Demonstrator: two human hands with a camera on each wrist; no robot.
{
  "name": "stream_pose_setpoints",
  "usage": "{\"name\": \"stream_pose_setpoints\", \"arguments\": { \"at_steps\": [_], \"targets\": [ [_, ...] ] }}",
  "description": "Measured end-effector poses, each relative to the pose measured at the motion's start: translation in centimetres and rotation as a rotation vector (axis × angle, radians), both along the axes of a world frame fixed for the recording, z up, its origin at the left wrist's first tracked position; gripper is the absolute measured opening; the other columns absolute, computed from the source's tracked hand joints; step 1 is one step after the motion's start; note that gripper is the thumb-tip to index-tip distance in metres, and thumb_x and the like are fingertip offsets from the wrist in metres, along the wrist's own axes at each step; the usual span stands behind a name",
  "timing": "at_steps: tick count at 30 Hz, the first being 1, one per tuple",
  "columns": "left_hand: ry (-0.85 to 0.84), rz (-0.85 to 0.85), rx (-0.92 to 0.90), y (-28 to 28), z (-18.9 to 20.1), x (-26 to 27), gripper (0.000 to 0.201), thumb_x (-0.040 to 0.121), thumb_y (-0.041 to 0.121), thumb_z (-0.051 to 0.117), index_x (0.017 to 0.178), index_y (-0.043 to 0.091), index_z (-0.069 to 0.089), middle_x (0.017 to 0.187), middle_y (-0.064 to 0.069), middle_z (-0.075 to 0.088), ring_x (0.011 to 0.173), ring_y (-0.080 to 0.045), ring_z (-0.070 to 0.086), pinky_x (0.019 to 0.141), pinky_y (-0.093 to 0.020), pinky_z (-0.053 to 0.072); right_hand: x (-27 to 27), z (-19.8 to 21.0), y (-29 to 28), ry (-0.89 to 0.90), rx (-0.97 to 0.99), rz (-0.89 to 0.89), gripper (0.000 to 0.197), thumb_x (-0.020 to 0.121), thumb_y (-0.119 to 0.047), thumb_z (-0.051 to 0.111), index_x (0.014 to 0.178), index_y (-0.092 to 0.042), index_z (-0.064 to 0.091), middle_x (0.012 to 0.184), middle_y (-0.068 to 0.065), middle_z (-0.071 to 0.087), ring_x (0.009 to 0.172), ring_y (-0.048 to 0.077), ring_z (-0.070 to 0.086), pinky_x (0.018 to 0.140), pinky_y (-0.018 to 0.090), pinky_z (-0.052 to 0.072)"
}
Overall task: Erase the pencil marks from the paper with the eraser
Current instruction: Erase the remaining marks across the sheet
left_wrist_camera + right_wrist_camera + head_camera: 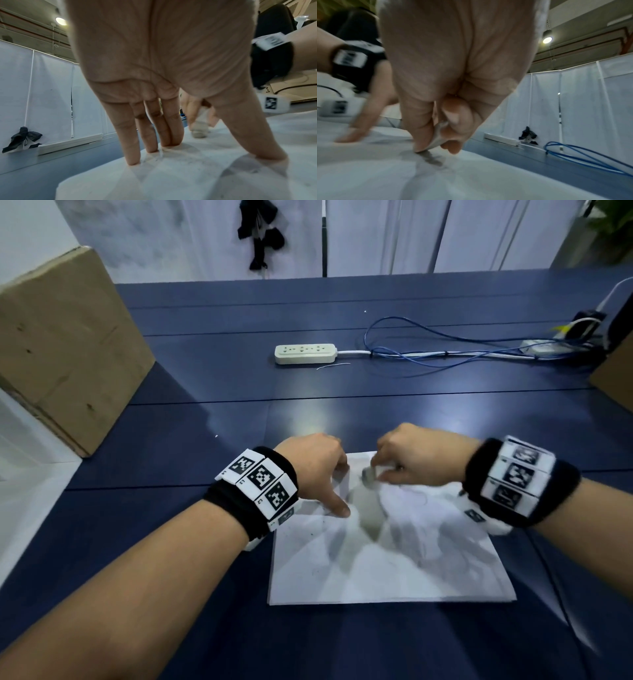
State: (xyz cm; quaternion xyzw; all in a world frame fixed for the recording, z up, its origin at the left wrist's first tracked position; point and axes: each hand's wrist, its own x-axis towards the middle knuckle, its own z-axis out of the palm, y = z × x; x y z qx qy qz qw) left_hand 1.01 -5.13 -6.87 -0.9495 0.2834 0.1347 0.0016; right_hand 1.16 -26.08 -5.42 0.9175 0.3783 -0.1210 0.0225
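The paper (387,570) lies flat on the blue desk (239,419), right under both hands. The left hand (317,470) is down on its far left part, fingers (132,142) straight and spread, tips and thumb pressing the sheet. The right hand (421,455) pinches the eraser (369,474) between thumb and curled fingers, its worn grey tip touching the paper near the far edge, just beside the left hand. Most of the eraser is buried in the grip. Motion blur smears the right hand, and the pencil marks (416,499) are faint and hard to read.
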Motion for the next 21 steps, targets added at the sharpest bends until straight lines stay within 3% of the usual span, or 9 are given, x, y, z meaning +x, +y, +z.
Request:
{"name": "stream_pose_setpoints", "arguments": {
  "at_steps": [3, 7, 9, 12, 15, 19, 21],
  "targets": [
    [0.012, -0.004, 0.001, 0.0, 0.1, -0.2, 0.067, 0.057, 0.070, 0.077, 0.103, 0.022, 0.068, 0.102, 0.008, 0.058, 0.092, -0.016, 0.056, 0.066, -0.029, 0.049, 1.2, -0.4, -0.3, -0.054, 0.024, -0.032, 0.038, 0.081, -0.045, 0.046, 0.077, -0.013, 0.066, 0.076, 0.010, 0.064, 0.074, 0.033, 0.058, 0.069, 0.044, 0.051],
    [0.003, 0.014, 0.006, 0.1, 0.0, -0.2, 0.070, 0.054, 0.073, 0.075, 0.100, 0.021, 0.068, 0.100, 0.007, 0.059, 0.091, -0.017, 0.058, 0.068, -0.033, 0.053, -2.5, -0.1, -0.5, 0.108, 0.026, 0.121, 0.026, 0.088, -0.038, 0.059, 0.093, -0.015, 0.071, 0.085, 0.003, 0.062, 0.076, 0.019, 0.053, 0.065, 0.025, 0.038],
    [0.009, 0.010, 0.013, 0.2, 0.0, -0.3, 0.069, 0.055, 0.073, 0.075, 0.101, 0.022, 0.068, 0.104, 0.007, 0.056, 0.092, -0.016, 0.058, 0.070, -0.035, 0.054, -2.3, -0.2, -0.6, 0.160, 0.010, 0.105, 0.027, 0.087, -0.041, 0.059, 0.097, -0.020, 0.072, 0.086, 0.001, 0.063, 0.077, 0.018, 0.053, 0.067, 0.027, 0.042],
    [0.035, -0.001, 0.007, 0.5, 0.1, -0.7, 0.062, 0.061, 0.073, 0.072, 0.104, 0.028, 0.066, 0.115, 0.008, 0.048, 0.097, -0.013, 0.055, 0.076, -0.036, 0.054, 1.3, -0.3, -0.9, -0.009, 0.007, -0.053, 0.051, 0.078, -0.061, 0.040, 0.084, -0.019, 0.068, 0.077, 0.003, 0.064, 0.075, 0.027, 0.057, 0.071, 0.041, 0.052],
    [0.031, -0.026, 0.026, 0.7, 0.1, -1.2, 0.066, 0.061, 0.074, 0.072, 0.106, 0.027, 0.063, 0.117, 0.007, 0.049, 0.102, -0.012, 0.053, 0.077, -0.030, 0.051, 2.3, -0.7, -1.8, -0.041, 0.059, -0.070, 0.068, 0.073, -0.071, 0.029, 0.085, -0.018, 0.070, 0.076, 0.003, 0.063, 0.073, 0.027, 0.057, 0.071, 0.041, 0.052],
    [0.030, -0.008, 0.022, 0.7, 0.1, -1.2, 0.072, 0.057, 0.075, 0.074, 0.108, 0.026, 0.063, 0.111, 0.008, 0.051, 0.100, -0.014, 0.055, 0.075, -0.031, 0.051, -2.1, -0.4, -1.2, 0.140, 0.078, 0.108, 0.032, 0.086, -0.043, 0.056, 0.095, -0.017, 0.071, 0.086, 0.001, 0.061, 0.075, 0.018, 0.053, 0.067, 0.026, 0.042],
    [0.036, -0.007, 0.032, 0.6, 0.2, -1.1, 0.074, 0.056, 0.075, 0.075, 0.111, 0.027, 0.063, 0.112, 0.007, 0.051, 0.100, -0.015, 0.056, 0.074, -0.031, 0.051, -2.1, -0.8, -0.9, 0.159, 0.056, 0.134, 0.025, 0.086, -0.039, 0.060, 0.095, -0.018, 0.071, 0.085, 0.000, 0.061, 0.075, 0.018, 0.053, 0.067, 0.028, 0.042]
  ]
}}
